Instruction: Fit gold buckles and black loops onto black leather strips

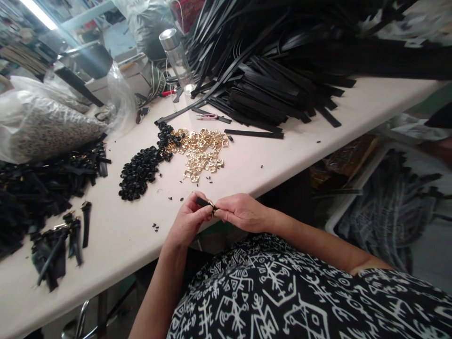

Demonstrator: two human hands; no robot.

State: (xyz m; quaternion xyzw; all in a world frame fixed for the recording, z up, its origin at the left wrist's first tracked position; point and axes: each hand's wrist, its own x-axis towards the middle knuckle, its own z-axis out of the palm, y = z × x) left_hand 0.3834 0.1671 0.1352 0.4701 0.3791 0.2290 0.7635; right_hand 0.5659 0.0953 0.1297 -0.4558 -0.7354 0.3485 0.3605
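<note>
Near the table's front edge, my left hand [190, 217] pinches a short black strap [202, 201] with a small gold buckle [213, 207] on it. My right hand [242, 213] has its fingers closed on the right end of the same piece, at the buckle; the fingertips partly cover it. Beyond my hands lies a pile of gold buckles [205, 150]. A heap of small black loops [139, 173] is to its left. Tiny black bits [155, 227] are scattered on the tabletop.
Long black strips [271, 89] cover the back right of the table [130, 245]. Pink-handled snips [207, 117] and a clear bottle [178, 61] stand or lie behind the piles. Buckled straps [52, 245] and a plastic bag [45, 125] are at left. A bin [339, 216] is at right.
</note>
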